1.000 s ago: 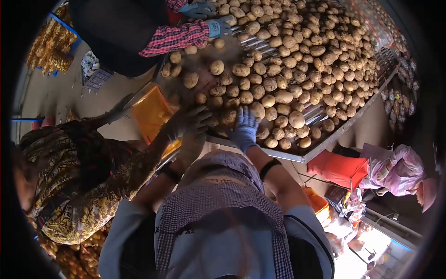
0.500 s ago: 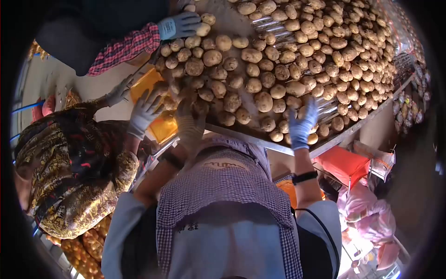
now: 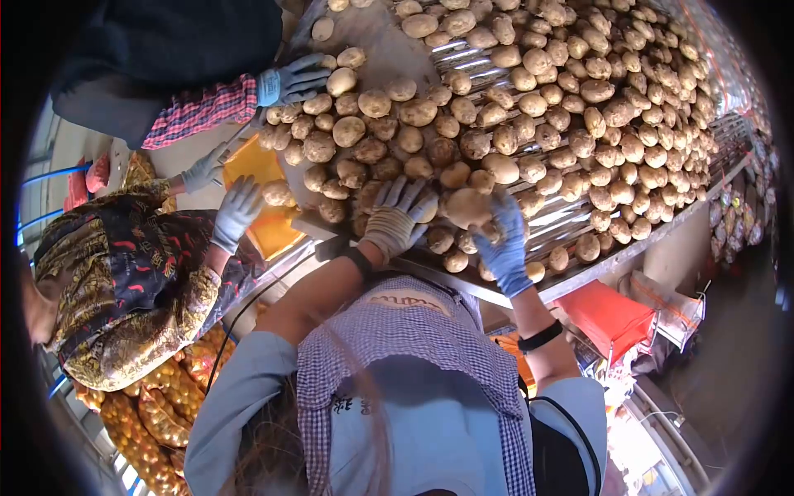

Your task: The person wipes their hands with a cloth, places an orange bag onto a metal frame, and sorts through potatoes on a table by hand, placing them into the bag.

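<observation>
Many brown potatoes (image 3: 500, 169) lie on a metal sorting table with slats (image 3: 550, 217). My left hand (image 3: 399, 217), in a pale striped glove, rests over the potatoes near the front edge, fingers spread. To its right, my right hand (image 3: 503, 248), in a bluish glove, has its thumb and fingers curled around a potato (image 3: 468, 208) that looks larger than those around it. The palm side of the right hand is partly hidden.
At the left, a co-worker's gloved hand (image 3: 237, 213) is near a yellow crate (image 3: 263, 197). Another person's gloved hand (image 3: 299, 80) touches potatoes at the far side. Net bags (image 3: 157, 413) stand lower left; a red container (image 3: 608, 316) is below the table's right edge (image 3: 637, 256).
My right hand has moved left and in toward a potato, curling its fingers. My left hand has moved right onto the potatoes. The far person's hand has shifted left and nearer; the potatoes' arrangement differs.
</observation>
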The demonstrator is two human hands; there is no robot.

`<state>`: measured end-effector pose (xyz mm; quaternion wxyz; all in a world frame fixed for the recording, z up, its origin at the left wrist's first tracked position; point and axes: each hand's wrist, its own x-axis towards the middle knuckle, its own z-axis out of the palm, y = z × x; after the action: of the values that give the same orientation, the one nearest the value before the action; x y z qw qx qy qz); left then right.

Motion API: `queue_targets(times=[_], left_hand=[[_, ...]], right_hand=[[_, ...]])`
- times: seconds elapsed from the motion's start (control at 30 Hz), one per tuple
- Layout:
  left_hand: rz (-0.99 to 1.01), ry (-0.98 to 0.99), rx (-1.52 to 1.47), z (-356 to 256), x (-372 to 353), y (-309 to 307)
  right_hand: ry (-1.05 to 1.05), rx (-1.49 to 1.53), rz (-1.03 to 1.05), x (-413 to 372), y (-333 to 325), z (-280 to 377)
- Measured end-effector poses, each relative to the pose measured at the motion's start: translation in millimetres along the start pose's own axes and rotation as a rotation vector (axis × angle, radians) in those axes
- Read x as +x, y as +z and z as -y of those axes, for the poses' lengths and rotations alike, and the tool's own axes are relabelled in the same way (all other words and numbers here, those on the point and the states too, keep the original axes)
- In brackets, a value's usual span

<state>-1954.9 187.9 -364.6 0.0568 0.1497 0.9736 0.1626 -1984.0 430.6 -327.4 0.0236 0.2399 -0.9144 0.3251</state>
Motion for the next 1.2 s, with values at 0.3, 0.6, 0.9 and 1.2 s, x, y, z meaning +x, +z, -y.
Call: queue_targets(times=[0.3, 0.6, 0.9, 1.2], left_hand=[[-0.202, -0.188, 0.171, 49.4, -30.9, -7.6], [-0.556, -0.406, -0.173, 58.9, -25.8, -29.1], [-0.197, -0.190, -0.096, -4.7, 10.6, -39.5], [-0.227, -0.405, -0.099, 31.9, -24.8, -57.8]], right_hand=[[0.465, -0.588, 0.393, 95.5, 26.8, 15.9], [0.189, 0.237, 0.188, 33.4, 4.1, -26.7], [-0.042, -0.196, -0.079, 146.3, 13.5, -47.6], [0.202, 0.379, 0.369, 154.6, 38.9, 13.4]])
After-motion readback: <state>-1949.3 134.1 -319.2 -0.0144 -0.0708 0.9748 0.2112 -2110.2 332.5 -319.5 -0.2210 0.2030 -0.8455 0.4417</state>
